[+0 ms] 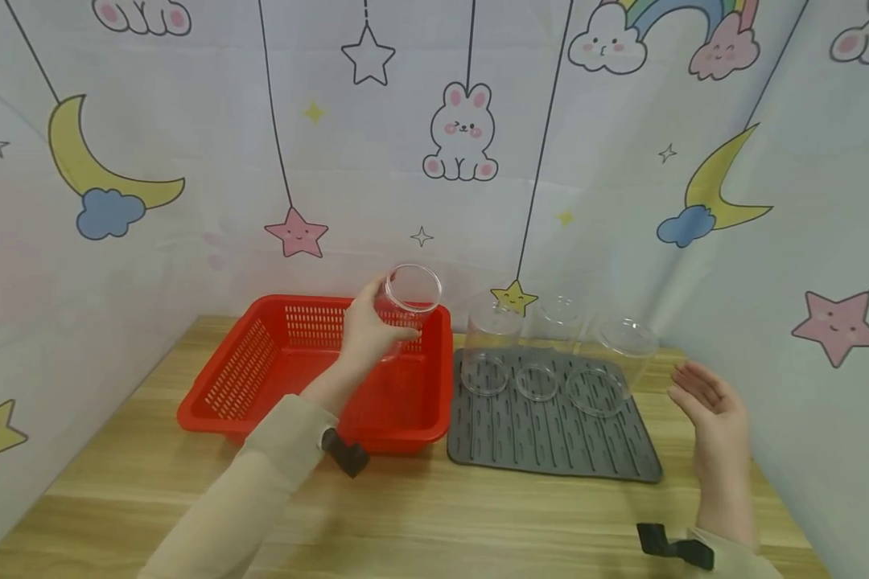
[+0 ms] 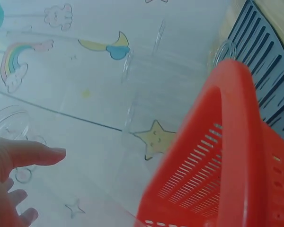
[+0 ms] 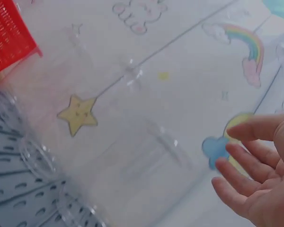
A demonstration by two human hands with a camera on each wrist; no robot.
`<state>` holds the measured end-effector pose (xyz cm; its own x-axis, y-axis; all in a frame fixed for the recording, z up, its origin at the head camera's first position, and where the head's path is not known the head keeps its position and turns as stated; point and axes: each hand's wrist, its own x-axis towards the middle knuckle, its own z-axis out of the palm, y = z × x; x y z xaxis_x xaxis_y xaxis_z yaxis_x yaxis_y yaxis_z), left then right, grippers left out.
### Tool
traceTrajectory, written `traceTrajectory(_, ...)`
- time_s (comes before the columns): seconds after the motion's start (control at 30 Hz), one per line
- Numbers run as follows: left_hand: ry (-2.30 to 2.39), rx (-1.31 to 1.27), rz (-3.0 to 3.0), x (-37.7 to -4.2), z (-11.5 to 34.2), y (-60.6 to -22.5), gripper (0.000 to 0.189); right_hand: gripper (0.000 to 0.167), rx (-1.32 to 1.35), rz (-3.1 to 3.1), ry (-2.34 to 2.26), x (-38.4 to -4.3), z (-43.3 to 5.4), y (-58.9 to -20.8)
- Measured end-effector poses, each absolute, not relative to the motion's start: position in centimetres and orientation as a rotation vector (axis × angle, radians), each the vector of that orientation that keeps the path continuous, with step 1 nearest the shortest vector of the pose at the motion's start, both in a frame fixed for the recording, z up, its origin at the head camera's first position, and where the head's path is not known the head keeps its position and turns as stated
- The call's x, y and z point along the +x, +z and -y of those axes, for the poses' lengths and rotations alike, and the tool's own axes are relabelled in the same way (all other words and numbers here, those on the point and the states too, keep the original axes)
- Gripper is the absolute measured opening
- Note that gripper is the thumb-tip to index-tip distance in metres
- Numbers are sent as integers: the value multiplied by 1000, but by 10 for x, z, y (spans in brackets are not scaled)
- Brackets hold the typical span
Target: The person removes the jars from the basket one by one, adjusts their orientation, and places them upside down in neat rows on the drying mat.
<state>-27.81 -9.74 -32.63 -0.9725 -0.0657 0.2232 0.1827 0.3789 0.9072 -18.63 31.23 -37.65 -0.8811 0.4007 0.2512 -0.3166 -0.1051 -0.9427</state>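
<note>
My left hand (image 1: 365, 334) holds a clear cylindrical container (image 1: 413, 308) above the red basket (image 1: 445, 378), its round rim tilted toward me. In the left wrist view that hand's thumb and fingertips (image 2: 54, 156) show beside the round end of the container (image 2: 12, 120). Three more clear containers stand in a row on the grey ridged mat (image 1: 550, 450): a left one (image 1: 488, 354), a slimmer middle one (image 1: 550, 346) and a wide right one (image 1: 619, 362). My right hand (image 1: 717, 410) hovers right of the wide one, its fingers loosely bent and holding nothing.
The basket, with slotted walls, stands left of the mat on a wooden table (image 1: 434, 515). A white cloth (image 1: 376, 161) printed with moons, stars and bunnies hangs behind and at both sides. Black straps (image 1: 343, 452) are on both wrists.
</note>
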Motion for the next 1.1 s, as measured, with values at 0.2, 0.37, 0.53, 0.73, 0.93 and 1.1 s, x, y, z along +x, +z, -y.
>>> traceTrajectory(0.2,-1448,-270,2354,-260,82,-319,81,40,101,1713,2005,-180,-292,-359)
traceTrajectory(0.37,-1337,-346,2304,-247,69,-318,80,38,214,1784,1977,-179,-272,-350)
traceTrajectory(0.53,-1333,-402,2253,-234,58,-319,81,37,268,1910,1916,-180,-250,-349)
traceTrajectory(0.73,-1253,-508,2253,-219,47,-324,81,49,458,1958,1869,-178,-223,-349)
traceTrajectory(0.93,-1120,-590,2297,-208,38,-332,82,64,676,2021,1820,-176,-202,-353)
traceTrajectory(1.1,-857,-686,2288,-202,31,-340,78,77,717,2164,1692,-174,-191,-356)
